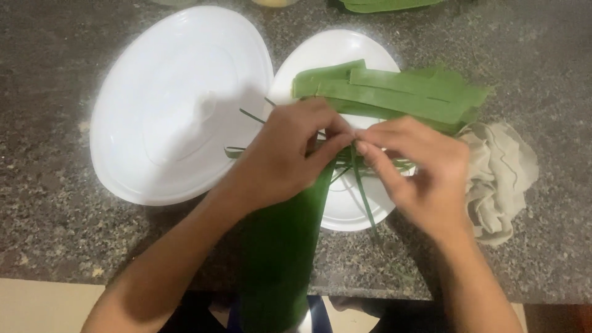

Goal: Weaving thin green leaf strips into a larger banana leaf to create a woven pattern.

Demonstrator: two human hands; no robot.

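Note:
My left hand [290, 154] and my right hand [419, 166] meet over a white plate [333, 52], fingertips pinched together on a long dark green leaf [280, 253] that runs from the hands down past the counter's front edge. Thin green strips [365, 197] trail from between the fingers. Behind the hands, a stack of cut light green leaf pieces [394, 95] lies across the plate.
A larger white oval plate [172, 105] sits to the left on the speckled stone counter [55, 209]. A crumpled beige cloth [499, 179] lies right of my right hand. More green leaves [382, 5] show at the top edge.

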